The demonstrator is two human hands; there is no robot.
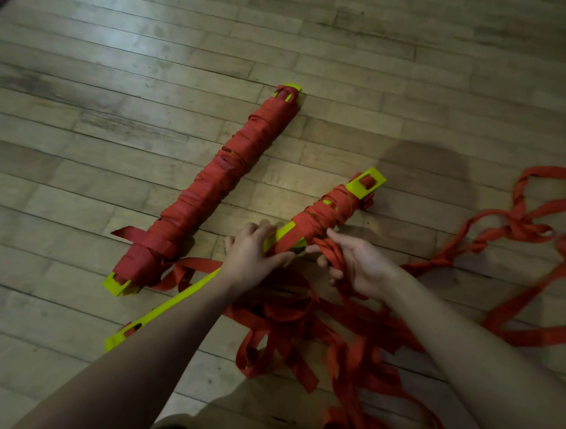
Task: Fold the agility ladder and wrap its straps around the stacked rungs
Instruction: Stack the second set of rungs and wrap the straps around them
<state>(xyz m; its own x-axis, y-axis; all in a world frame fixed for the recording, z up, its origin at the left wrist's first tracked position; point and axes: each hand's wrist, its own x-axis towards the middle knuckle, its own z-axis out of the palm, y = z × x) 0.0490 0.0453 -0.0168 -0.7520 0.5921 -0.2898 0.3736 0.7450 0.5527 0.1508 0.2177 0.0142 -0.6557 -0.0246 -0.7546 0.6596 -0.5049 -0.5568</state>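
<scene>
A stack of yellow-green rungs [366,184] lies diagonally on the wooden floor, with red strap wound around its far half only. My left hand [249,253] grips the stack at its middle, just beside the wound part. My right hand [354,264] is closed on a bunch of red strap [334,257] right under the wrapped section. The near half of the stack [168,304] is bare yellow-green and runs under my left forearm. Loose red strap [355,342] lies heaped below my hands and trails off to the right.
A second rung bundle [213,185], wrapped in red strap along nearly its whole length, lies parallel just to the left on the floor. Loops of strap [524,226] sprawl to the right edge. Bare wooden planks [134,74] fill the far side.
</scene>
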